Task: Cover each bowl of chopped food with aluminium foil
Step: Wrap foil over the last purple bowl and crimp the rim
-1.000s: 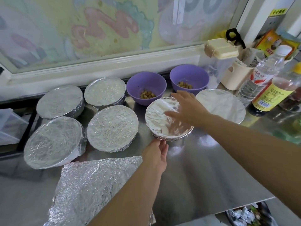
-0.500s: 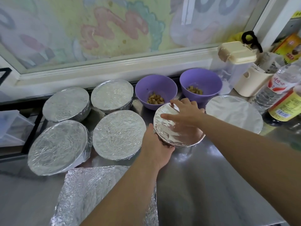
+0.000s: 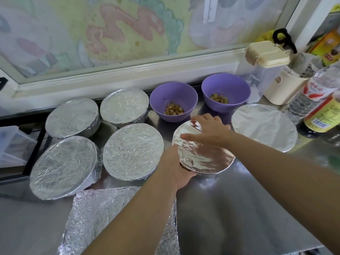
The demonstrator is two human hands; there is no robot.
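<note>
A foil-covered bowl [image 3: 202, 159] sits in the middle of the steel counter [image 3: 239, 208]. My left hand [image 3: 176, 168] cups its near-left rim, fingers curled under the edge. My right hand [image 3: 207, 129] lies on its far side with straight fingers pressing the foil down. Several other foil-covered bowls stand to the left [image 3: 133, 151] and one to the right [image 3: 265, 126]. Two purple bowls [image 3: 173, 98] [image 3: 225, 91] with chopped food stand uncovered at the back. A loose crumpled foil sheet [image 3: 103, 218] lies near the front, partly under my left forearm.
Bottles [image 3: 312, 96] [image 3: 323, 115], a cream jug [image 3: 283, 89] and a lidded clear container [image 3: 265, 59] crowd the right back corner. A white window ledge [image 3: 119, 78] runs behind the bowls. A plastic drawer unit [image 3: 12, 144] stands off the counter's left edge.
My left hand has moved forward from the counter to the bowl's near-left rim and taken hold. My right hand stayed on the foil top.
</note>
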